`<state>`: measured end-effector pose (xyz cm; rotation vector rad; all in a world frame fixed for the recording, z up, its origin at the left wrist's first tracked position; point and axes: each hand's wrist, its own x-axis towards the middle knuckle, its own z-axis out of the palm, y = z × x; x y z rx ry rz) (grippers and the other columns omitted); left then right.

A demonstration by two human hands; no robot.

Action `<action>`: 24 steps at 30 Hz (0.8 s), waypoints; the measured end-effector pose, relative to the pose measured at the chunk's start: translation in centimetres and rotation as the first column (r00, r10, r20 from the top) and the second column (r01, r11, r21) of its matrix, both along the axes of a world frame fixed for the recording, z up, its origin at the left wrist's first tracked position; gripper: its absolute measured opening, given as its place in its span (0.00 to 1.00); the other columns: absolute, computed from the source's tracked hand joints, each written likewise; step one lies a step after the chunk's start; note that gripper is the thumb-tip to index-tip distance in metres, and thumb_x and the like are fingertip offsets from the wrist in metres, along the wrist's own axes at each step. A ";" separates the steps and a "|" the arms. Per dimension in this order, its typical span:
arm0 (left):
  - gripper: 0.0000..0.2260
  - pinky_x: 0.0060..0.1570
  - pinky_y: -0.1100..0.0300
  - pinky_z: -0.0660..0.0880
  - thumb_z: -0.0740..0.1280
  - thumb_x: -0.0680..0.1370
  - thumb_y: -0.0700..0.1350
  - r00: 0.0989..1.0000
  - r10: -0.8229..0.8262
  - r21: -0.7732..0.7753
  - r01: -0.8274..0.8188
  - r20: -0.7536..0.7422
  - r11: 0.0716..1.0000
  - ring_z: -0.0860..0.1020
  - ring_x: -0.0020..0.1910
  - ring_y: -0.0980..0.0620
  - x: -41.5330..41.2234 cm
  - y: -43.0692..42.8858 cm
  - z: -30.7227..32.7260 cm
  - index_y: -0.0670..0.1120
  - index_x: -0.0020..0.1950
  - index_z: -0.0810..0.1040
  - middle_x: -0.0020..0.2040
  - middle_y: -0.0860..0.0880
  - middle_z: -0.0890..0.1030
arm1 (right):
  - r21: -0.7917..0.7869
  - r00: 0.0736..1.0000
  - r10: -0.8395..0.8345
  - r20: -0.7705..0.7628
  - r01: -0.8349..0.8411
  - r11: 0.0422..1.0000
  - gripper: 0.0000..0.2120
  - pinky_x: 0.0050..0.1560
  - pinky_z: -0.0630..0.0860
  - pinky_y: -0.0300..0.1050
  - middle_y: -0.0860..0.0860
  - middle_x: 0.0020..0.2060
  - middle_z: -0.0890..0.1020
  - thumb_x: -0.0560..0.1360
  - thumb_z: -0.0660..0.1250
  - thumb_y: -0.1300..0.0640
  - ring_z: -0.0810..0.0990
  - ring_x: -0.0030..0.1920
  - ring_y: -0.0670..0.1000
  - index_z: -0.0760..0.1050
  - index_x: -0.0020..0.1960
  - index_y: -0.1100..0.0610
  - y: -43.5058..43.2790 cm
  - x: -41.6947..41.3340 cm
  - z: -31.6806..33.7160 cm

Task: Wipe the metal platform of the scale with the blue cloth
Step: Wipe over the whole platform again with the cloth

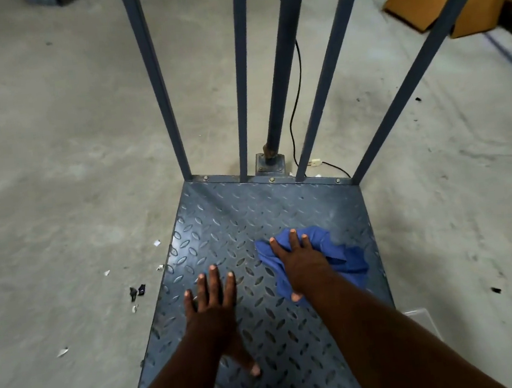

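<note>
My right hand (299,260) pressed flat on the blue cloth (352,261), fingers straight and spread, not curled round it. The cloth lay bunched on the right half of the scale's diamond-plate metal platform (235,221). My left hand (211,307) rested palm down, fingers relaxed, on bare plate nearby. Paper scraps (62,352) dotted the concrete floor (54,151).

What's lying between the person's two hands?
Only bare metal platform, between the left hand and the right hand on the blue cloth; head view shows it.
</note>
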<state>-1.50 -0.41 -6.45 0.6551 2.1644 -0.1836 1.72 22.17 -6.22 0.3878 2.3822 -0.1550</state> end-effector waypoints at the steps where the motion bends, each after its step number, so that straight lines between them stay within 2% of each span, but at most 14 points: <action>1: 0.85 0.76 0.27 0.29 0.71 0.39 0.79 1.000 0.005 -0.004 -0.005 0.005 1.000 0.19 0.73 0.32 -0.1 -0.1 0.0 0.52 0.76 0.16 0.73 0.38 0.14 | -0.006 1.000 0.010 -0.006 -0.010 1.000 0.60 0.81 0.50 0.67 0.60 0.82 0.34 0.73 0.79 0.51 0.39 0.82 0.69 0.34 0.84 0.45 -0.1 0.0 0.0; 6: 0.85 0.77 0.25 0.31 0.72 0.39 0.81 1.000 0.006 -0.002 -0.006 0.016 1.000 0.19 0.74 0.31 -0.1 0.1 -0.1 0.51 0.71 0.14 0.73 0.38 0.14 | -0.029 0.998 0.010 -0.062 -0.012 1.000 0.46 0.80 0.50 0.68 0.59 0.83 0.35 0.81 0.68 0.49 0.40 0.82 0.68 0.37 0.84 0.44 -0.3 0.2 0.4; 9: 0.86 0.76 0.25 0.30 0.78 0.44 0.81 1.000 0.005 -0.014 -0.005 0.005 1.000 0.19 0.74 0.31 -0.1 0.2 -0.2 0.51 0.69 0.13 0.71 0.39 0.13 | -0.053 1.000 -0.006 -0.027 0.005 0.999 0.49 0.80 0.49 0.68 0.58 0.82 0.34 0.80 0.70 0.51 0.38 0.82 0.67 0.37 0.84 0.44 -0.3 0.2 1.0; 12: 0.87 0.76 0.25 0.30 0.78 0.44 0.81 1.000 0.005 -0.030 -0.005 -0.004 1.000 0.19 0.74 0.31 0.0 0.3 0.0 0.49 0.72 0.14 0.72 0.38 0.13 | -0.065 1.000 -0.016 -0.007 0.015 0.998 0.52 0.80 0.50 0.69 0.57 0.82 0.34 0.78 0.73 0.52 0.38 0.82 0.66 0.36 0.84 0.43 -0.3 0.2 1.3; 20: 0.87 0.78 0.26 0.31 0.77 0.42 0.80 0.999 0.029 -0.065 -0.028 0.012 0.997 0.18 0.73 0.32 0.2 0.7 0.2 0.50 0.72 0.14 0.70 0.39 0.11 | -0.095 0.998 -0.055 -0.013 0.054 0.994 0.46 0.79 0.52 0.71 0.56 0.82 0.34 0.81 0.68 0.50 0.37 0.82 0.65 0.37 0.84 0.42 -0.4 0.2 1.0; 24: 0.88 0.78 0.26 0.31 0.76 0.40 0.81 0.999 0.037 -0.063 -0.035 0.024 0.997 0.18 0.73 0.31 0.0 0.7 0.3 0.50 0.71 0.13 0.68 0.39 0.10 | -0.104 0.998 -0.067 0.016 0.068 0.992 0.47 0.79 0.50 0.71 0.55 0.82 0.33 0.81 0.69 0.50 0.36 0.82 0.65 0.37 0.84 0.42 -0.4 0.0 1.1</action>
